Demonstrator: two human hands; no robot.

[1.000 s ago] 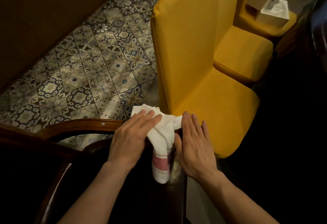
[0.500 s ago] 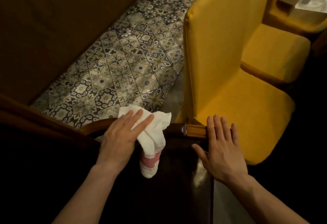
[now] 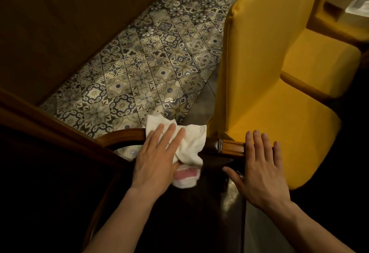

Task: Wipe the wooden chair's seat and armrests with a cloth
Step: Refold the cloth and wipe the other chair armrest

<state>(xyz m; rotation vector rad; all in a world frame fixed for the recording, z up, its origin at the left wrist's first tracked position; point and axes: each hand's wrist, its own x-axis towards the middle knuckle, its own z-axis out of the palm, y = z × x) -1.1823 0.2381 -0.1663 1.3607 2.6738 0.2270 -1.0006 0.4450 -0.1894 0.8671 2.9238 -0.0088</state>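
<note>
The head view looks down on a white cloth [image 3: 187,145], soft and crumpled, with a pink band across its lower folded end. It lies draped over the curved top rail of a dark wooden chair [image 3: 199,212], near the middle of the picture, with its lower end hanging onto the chair's glossy dark seat. The left hand [image 3: 157,158] lies flat on the cloth, fingers [image 3: 171,139] spread and straight, pressing it against the rail and not curled around it. The right hand [image 3: 261,170] is flat too, fingers together and extended, palm down on the chair's right-hand edge, holding nothing; its fingertips lie over a lighter, honey-coloured stretch of the rail [image 3: 231,147], which is moulded with a carved ridge where it meets the darker wood. The thumb points left toward the cloth but stays apart from it. The rail bends round to the left as a smooth, polished brown arc.

Just beyond the chair stands a yellow upholstered chair [image 3: 269,93], its tall flat back and rounded seat covered in plain matte fabric with piped seams. A second yellow seat [image 3: 319,63] sits behind it to the right. The floor [image 3: 149,63] is laid with square patterned tiles in blue, grey and cream, glossy with floral and star motifs. A plain brown wall panel [image 3: 60,23] fills the upper left.
</note>
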